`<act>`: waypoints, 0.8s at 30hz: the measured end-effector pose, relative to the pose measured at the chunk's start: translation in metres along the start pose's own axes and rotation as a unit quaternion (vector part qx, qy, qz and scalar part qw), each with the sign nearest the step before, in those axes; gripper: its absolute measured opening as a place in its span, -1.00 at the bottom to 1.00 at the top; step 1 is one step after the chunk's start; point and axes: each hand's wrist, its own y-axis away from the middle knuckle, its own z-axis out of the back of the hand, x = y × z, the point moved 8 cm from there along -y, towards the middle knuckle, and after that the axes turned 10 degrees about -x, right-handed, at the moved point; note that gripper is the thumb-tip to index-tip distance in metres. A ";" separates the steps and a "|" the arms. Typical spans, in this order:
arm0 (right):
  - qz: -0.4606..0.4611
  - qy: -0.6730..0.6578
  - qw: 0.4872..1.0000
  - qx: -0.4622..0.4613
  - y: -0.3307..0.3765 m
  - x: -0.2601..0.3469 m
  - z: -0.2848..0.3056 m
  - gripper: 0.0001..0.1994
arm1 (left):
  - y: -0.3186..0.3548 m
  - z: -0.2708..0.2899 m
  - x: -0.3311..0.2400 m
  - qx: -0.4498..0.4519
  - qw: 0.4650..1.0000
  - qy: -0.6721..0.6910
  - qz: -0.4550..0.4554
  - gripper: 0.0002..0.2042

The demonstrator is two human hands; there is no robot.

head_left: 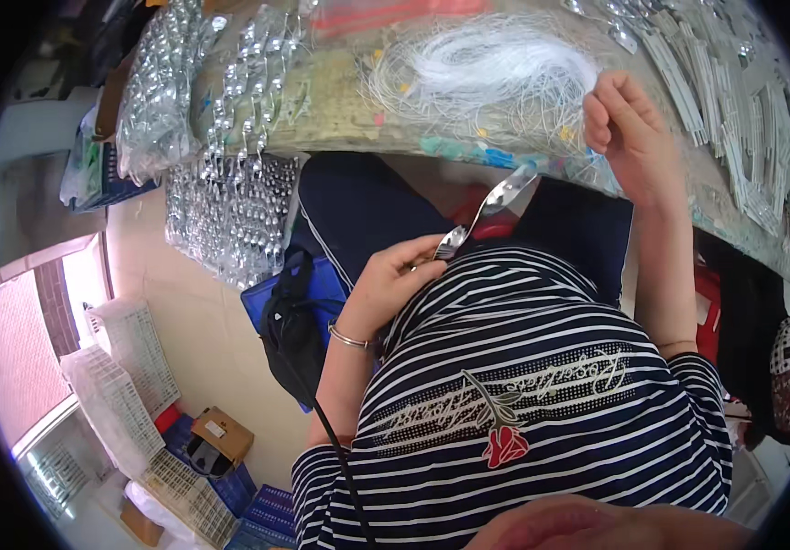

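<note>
My left hand [393,282], in front of my belly, pinches one end of a shiny silver twisted strand [507,192]. Its leaf-like twisted pieces point up and to the right, over the gap between my knees. Raised at the table's near edge, my right hand [635,137] has its fingers curled together at the right end of a loose bundle of white thread [496,62]. Whether a single thread is between those fingers is too fine to make out. The bundle lies spread on the worn table [340,124], with stray ends toward me.
Silver twisted strands [230,215] hang over the table edge at left, beside a clear bag [159,110] of similar pieces. Long pale strips [743,137] lie at the right. White crates [125,390] and an open cardboard box [223,436] stand on the floor at left.
</note>
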 end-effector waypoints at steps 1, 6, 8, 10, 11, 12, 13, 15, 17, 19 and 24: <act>0.009 -0.002 1.000 -0.005 -0.002 0.004 0.002 -0.90 | 0.004 0.006 0.005 -0.008 1.000 -0.008 0.010 -0.65; 0.015 -0.018 1.000 -0.006 -0.009 0.012 0.008 -0.89 | 0.013 0.035 0.020 -0.053 0.998 -0.045 -0.003 -0.77; 0.020 0.002 1.000 -0.003 -0.011 0.012 0.007 -0.89 | 0.014 0.048 0.015 -0.105 0.994 -0.040 0.008 -0.80; 0.021 0.013 1.000 -0.005 -0.013 0.008 0.004 -0.88 | 0.008 0.065 -0.001 -0.165 0.985 -0.053 -0.013 -0.80; 0.018 0.026 0.999 -0.007 -0.013 0.004 0.004 -0.88 | 0.005 0.079 -0.009 -0.226 0.972 -0.063 -0.031 -0.80; 0.008 0.026 0.999 0.027 -0.014 0.000 0.002 -0.85 | -0.001 0.090 -0.016 -0.270 0.959 -0.065 -0.052 -0.80; 0.014 0.026 0.999 0.019 -0.013 0.000 0.001 -0.85 | -0.007 0.104 -0.020 -0.319 0.943 -0.065 -0.071 -0.80; -0.021 0.032 0.999 0.030 -0.012 -0.010 -0.007 -0.83 | -0.015 0.128 -0.043 -0.389 0.908 -0.108 -0.113 -0.78; -0.024 0.032 0.998 0.041 -0.012 -0.014 -0.003 -0.81 | -0.029 0.152 -0.064 -0.422 0.858 -0.226 -0.187 -0.76; -0.040 0.055 0.997 0.037 -0.011 -0.015 -0.003 -0.81 | -0.046 0.178 -0.075 -0.440 0.826 -0.270 -0.228 -0.74; -0.037 0.093 0.995 0.000 -0.017 -0.012 0.016 -0.80 | -0.088 0.200 -0.117 -0.457 0.731 -0.446 -0.241 -0.66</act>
